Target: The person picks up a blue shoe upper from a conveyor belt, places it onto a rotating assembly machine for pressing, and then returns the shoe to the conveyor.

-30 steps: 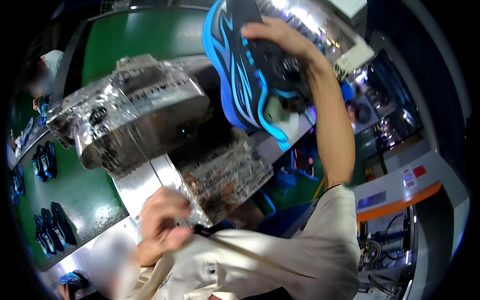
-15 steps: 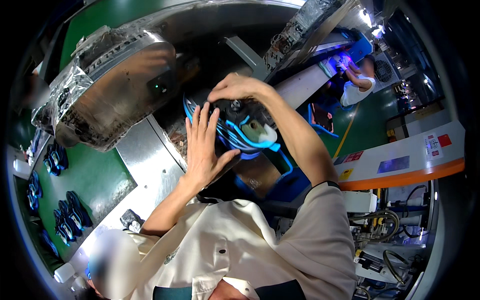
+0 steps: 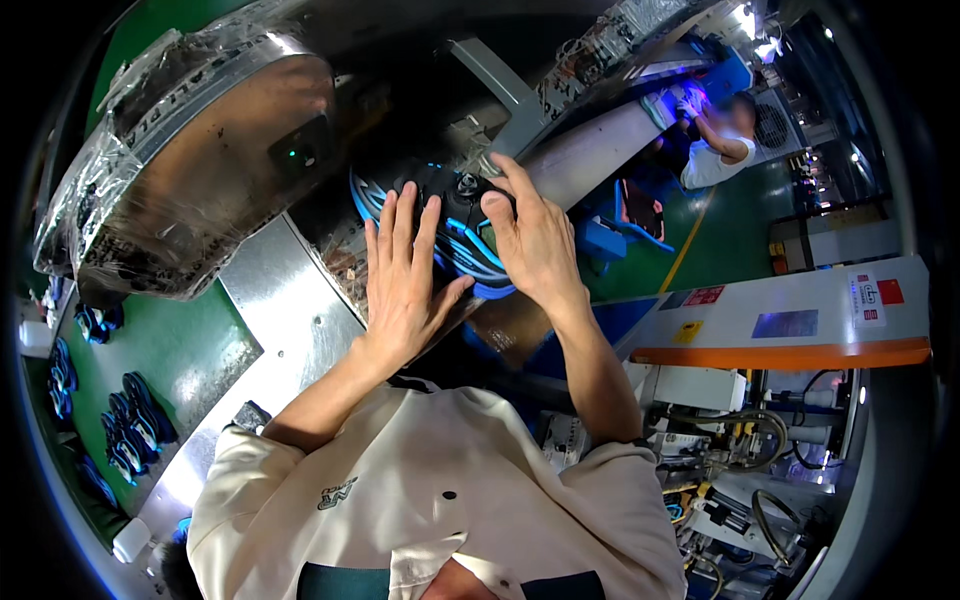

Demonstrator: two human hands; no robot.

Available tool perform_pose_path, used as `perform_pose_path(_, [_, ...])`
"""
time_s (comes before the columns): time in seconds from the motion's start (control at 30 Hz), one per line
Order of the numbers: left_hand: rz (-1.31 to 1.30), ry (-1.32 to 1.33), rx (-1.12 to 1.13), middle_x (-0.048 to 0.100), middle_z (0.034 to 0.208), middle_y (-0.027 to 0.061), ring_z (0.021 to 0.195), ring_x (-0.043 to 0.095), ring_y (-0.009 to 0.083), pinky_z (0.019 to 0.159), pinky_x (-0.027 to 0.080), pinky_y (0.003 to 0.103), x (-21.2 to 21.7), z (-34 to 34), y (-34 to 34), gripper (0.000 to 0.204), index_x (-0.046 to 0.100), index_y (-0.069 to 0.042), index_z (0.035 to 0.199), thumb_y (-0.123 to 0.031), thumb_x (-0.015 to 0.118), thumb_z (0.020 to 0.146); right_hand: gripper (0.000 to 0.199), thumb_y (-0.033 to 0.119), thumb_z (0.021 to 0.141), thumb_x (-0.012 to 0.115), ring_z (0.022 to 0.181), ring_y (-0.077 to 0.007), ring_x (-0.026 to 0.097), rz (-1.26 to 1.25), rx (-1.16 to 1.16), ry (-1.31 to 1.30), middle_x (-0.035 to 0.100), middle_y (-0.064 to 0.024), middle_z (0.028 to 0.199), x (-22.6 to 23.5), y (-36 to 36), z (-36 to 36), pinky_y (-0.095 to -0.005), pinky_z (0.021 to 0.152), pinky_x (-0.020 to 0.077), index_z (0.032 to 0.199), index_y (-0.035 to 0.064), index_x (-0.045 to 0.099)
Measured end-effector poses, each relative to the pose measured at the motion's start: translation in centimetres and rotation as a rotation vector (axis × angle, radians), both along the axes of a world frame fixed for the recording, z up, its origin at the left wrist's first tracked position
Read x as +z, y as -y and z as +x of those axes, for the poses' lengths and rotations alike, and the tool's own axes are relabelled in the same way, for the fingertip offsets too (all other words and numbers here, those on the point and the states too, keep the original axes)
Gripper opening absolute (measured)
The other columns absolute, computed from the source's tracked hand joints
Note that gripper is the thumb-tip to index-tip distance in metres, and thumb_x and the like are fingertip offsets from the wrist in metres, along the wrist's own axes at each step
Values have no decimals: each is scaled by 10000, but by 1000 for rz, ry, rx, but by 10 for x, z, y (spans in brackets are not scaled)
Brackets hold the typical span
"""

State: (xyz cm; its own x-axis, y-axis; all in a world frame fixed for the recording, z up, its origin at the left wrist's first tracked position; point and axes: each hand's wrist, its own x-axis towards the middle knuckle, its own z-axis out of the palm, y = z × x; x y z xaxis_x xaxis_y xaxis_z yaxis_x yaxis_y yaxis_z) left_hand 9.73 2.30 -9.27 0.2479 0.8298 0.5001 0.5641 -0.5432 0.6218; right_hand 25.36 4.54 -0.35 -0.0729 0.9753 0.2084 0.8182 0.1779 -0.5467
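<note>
Shoe: blue and black (image 3: pixel 464 234), between and partly under the hands, near a grey bracket (image 3: pixel 503 88).
Left hand (image 3: pixel 402 275): released, fingers straight and spread, laid along the shoe.
Right hand (image 3: pixel 537 235): fingers bent, at the shoe's opposite side; whether it grasps, I cannot tell.
Machine cover (image 3: pixel 230 180): wrapped in clear film, green light lit.
Green table (image 3: pixel 225 325): more shoes (image 3: pixel 138 420) grouped on it.
</note>
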Motion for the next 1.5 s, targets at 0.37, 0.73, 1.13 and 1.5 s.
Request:
perform_pose_path(0.37, [-32,41,-14,160,1549,228,1433,152,421,1133,167,564,-4,-9,-1,893,243,-24,1476,-225,752,770,486,181,917,475,1237,-297,509,416,61,-167,515,-222,1332,107,-7,2,-387,1048,397,1348,-40,430])
perform_pose_path(0.73, [-73,137,-70,186,1543,228,1437,163,404,1145,148,537,-7,-11,-4,879,248,-5,1468,-202,748,773,673,248,851,640,1215,-289,534,344,391,-566,518,-206,1342,90,-33,18,-364,989,439,1404,-22,368])
perform_pose_path(1.13, [-134,695,-69,296,1518,165,1392,313,274,1135,249,395,-16,-7,4,710,281,1,1463,-76,658,865,596,45,637,729,1000,-345,631,173,92,-136,618,-192,1128,-13,9,7,-384,866,509,1203,81,543])
perform_pose_path(1.5, [-1144,951,-1015,561,1270,146,1136,573,254,990,457,388,-25,128,133,586,423,-3,1355,-433,473,961,804,102,646,783,1124,-276,557,576,-531,-622,540,-168,1216,-26,300,74,-353,971,429,1356,51,407])
